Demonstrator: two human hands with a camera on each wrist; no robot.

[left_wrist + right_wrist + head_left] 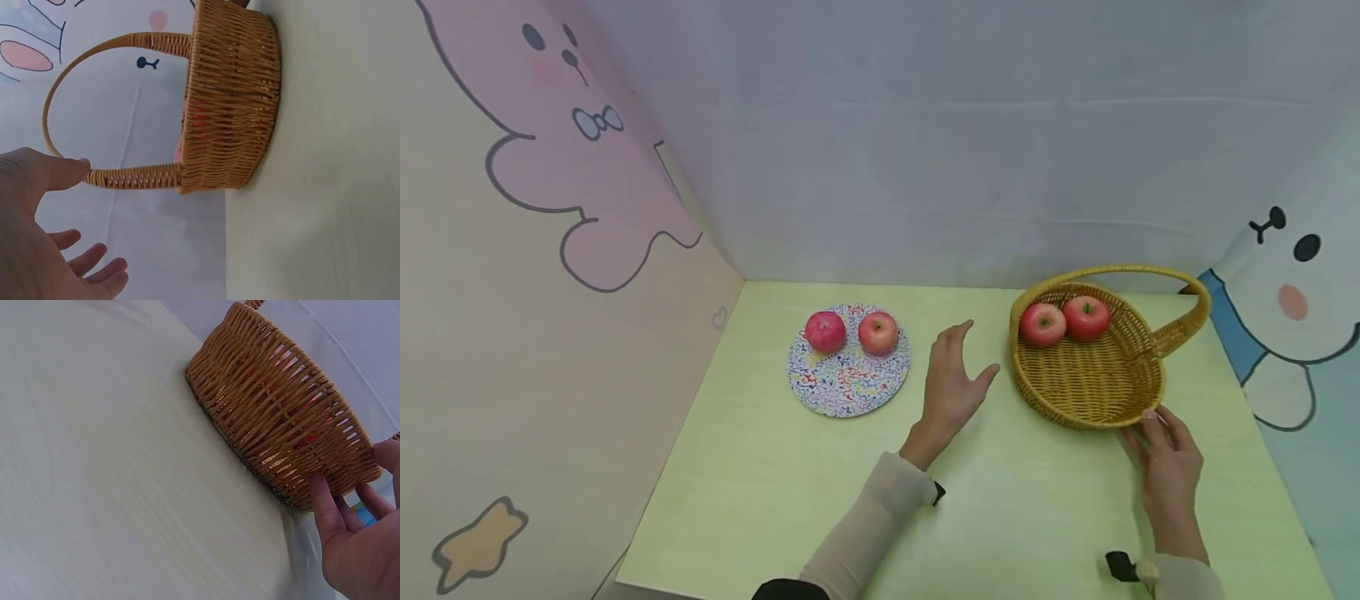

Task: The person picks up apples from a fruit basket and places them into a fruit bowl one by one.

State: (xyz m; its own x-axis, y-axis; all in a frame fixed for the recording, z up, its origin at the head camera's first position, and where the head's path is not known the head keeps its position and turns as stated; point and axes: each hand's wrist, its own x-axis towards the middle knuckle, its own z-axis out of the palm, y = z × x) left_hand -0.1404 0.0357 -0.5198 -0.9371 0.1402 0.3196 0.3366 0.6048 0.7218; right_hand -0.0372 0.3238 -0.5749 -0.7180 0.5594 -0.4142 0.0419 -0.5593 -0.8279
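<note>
A woven yellow basket (1093,379) with an arched handle (1187,321) stands on the pale green table (1000,517) at the right, holding two red apples (1042,323) (1086,317). My right hand (1159,437) touches the basket's near rim with straight fingers; in the right wrist view its fingers (325,500) lie against the woven wall (281,419). My left hand (953,383) hovers open with spread fingers between the basket and a patterned plate (850,387), touching neither. Two more red apples (825,331) (878,332) sit on the plate's far side. The left wrist view shows the basket (234,100) beyond the open left hand (44,237).
Walls with cartoon animal drawings close the table on the left, back and right. The plate lies left of centre, the basket near the right wall. Bare tabletop stretches from both hands to the front edge.
</note>
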